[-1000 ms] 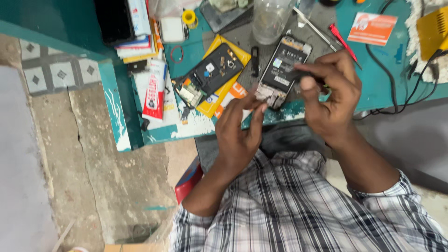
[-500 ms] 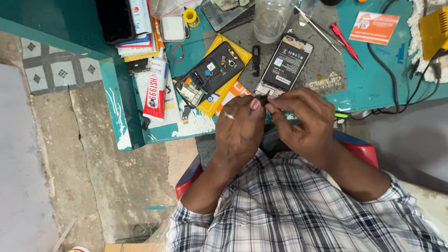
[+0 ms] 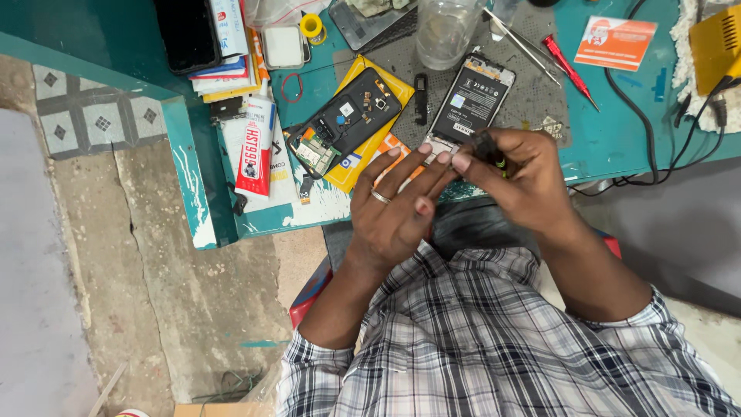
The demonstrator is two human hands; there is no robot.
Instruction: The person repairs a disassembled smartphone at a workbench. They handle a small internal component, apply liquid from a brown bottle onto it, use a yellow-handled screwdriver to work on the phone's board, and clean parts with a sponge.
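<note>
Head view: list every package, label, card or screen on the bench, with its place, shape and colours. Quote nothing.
Glue tube: left bench edge, lying lengthwise, white with a red label.
Orange card: upper right, rectangular, orange with white print.
Dark phone: top left, face up, black blank screen.
Opened phone: above the right hand, black battery with a small white sticker.
Yellow packet: under the black phone shell, flat, yellow.

Small dark tool [image 3: 488, 148] with a yellow-green band, pinched in the right hand [image 3: 525, 185] above the table edge, partly hidden by fingers. Touched at its tip by the left hand [image 3: 397, 212], fingers spread, ring on one.
</note>
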